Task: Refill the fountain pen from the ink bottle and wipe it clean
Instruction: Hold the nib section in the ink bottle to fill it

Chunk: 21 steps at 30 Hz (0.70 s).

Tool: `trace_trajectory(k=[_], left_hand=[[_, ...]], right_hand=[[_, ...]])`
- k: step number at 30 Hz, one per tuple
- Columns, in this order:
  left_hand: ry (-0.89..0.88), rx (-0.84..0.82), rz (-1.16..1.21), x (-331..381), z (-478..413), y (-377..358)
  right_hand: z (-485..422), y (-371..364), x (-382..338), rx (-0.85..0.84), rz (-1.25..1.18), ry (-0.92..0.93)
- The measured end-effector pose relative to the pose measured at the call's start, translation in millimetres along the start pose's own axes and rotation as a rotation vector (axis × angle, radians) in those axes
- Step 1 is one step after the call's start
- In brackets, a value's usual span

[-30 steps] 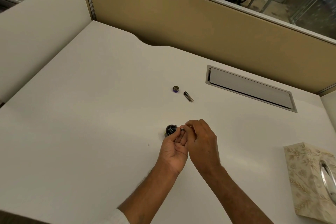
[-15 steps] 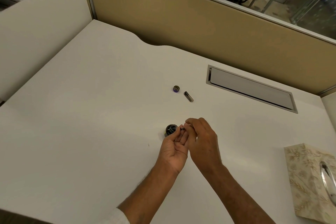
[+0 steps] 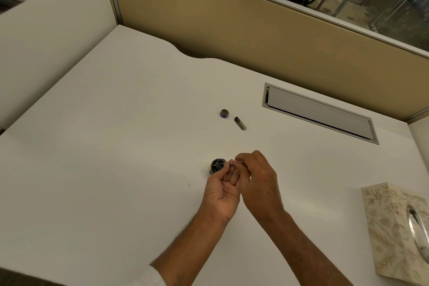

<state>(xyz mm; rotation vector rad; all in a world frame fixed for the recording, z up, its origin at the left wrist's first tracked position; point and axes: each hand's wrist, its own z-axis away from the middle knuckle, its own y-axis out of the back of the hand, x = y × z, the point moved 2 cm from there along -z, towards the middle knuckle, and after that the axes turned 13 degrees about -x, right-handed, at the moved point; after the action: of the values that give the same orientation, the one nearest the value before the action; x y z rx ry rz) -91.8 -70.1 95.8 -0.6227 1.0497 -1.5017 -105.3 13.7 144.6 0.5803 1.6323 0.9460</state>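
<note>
A small dark ink bottle (image 3: 217, 165) stands open on the white desk (image 3: 116, 146), just beyond my fingers. My left hand (image 3: 222, 190) and my right hand (image 3: 257, 179) meet right beside it and pinch a small dark pen part (image 3: 231, 164) between their fingertips; most of it is hidden by the fingers. Farther back lie the bottle's cap (image 3: 224, 113), open side up with a purple rim, and a short dark pen barrel piece (image 3: 240, 123).
A patterned tissue box (image 3: 399, 232) sits at the desk's right edge. A grey cable hatch (image 3: 320, 112) is set into the desk at the back right. Tan partition walls close off the back and left.
Both hands have stayed together beside the ink bottle, with only slight finger movement on the pen part. The cap and barrel piece have not moved.
</note>
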Motion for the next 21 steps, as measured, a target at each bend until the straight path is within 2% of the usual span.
trace_trajectory(k=[21], left_hand=[[-0.005,0.0,-0.006,-2.4,0.8,-3.2]], right_hand=[[-0.4,-1.4,-0.2,0.04,-0.05,-0.064]])
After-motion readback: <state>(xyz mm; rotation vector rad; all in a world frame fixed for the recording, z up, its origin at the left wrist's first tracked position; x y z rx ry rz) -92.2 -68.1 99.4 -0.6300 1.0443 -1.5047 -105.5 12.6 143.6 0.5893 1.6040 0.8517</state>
